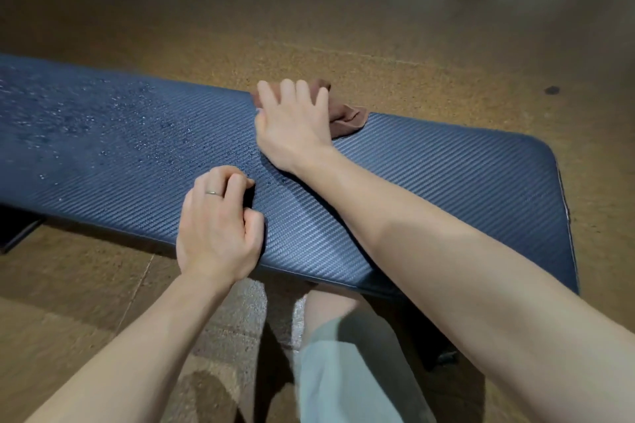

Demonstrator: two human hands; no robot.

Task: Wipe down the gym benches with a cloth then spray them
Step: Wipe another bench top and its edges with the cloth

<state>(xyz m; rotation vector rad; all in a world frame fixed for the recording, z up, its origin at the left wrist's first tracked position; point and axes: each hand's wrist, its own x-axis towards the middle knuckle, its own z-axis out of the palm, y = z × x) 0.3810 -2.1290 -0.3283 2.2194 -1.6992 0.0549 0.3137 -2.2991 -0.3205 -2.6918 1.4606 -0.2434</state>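
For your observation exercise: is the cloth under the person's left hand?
No, the brown cloth lies under the right hand at the bench's far edge; the left hand rests on bare pad.

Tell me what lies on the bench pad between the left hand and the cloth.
Head view: scattered water droplets on the bench pad, and the right hand on the cloth.
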